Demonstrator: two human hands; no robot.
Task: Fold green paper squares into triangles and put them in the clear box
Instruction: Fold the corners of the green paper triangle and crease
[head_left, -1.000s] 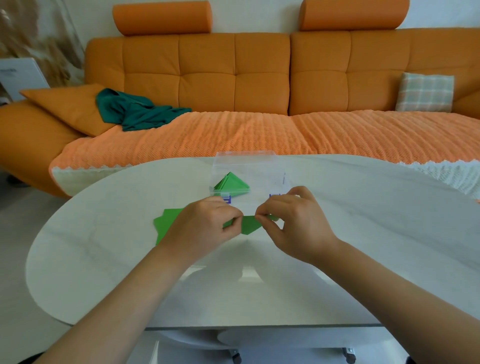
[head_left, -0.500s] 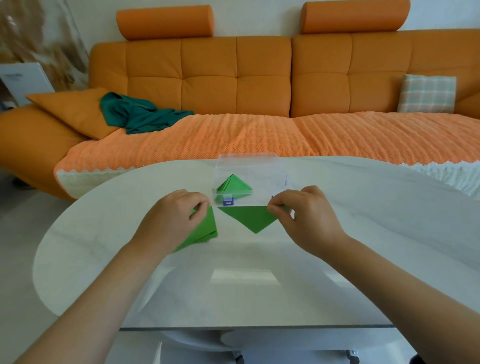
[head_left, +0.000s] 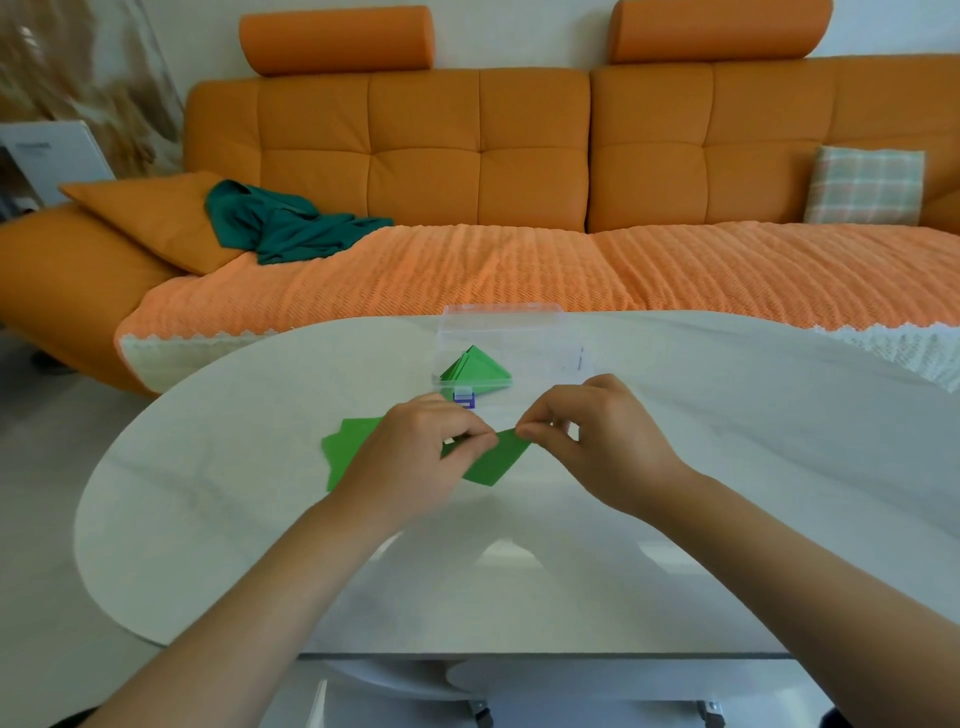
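Head: green paper (head_left: 494, 460) in right hand (head_left: 597, 448)

Green paper (head_left: 493, 462) pinched above table; folded triangles (head_left: 475, 370) — inside clear box (head_left: 540, 332).

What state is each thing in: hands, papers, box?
Left hand: pinches held paper's left end.
Right hand: pinches its right corner.
Held paper: between both hands, corner pointing down.
Paper stack: flat on table, partly under left hand.
Clear box: holds folded triangles.
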